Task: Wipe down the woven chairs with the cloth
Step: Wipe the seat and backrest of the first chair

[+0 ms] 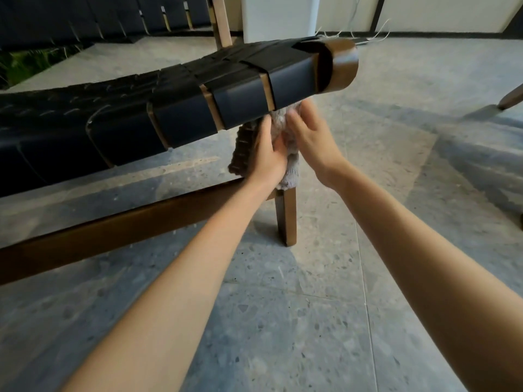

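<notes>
1. Left hand point(268, 154): fingers point(264, 130) grasp the grey cloth point(291, 171), wrapped on the chair leg point(287, 219).
2. Right hand point(311, 140): fingers released and nearly straight, pressing the cloth beside the left fingers.
3. The woven chair point(181, 91) seat lies just above the fingers.

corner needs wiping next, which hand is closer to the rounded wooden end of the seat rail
Right. The right hand is just below the rounded wooden end, on the cloth; the left hand grips the cloth lower and further left.
</notes>
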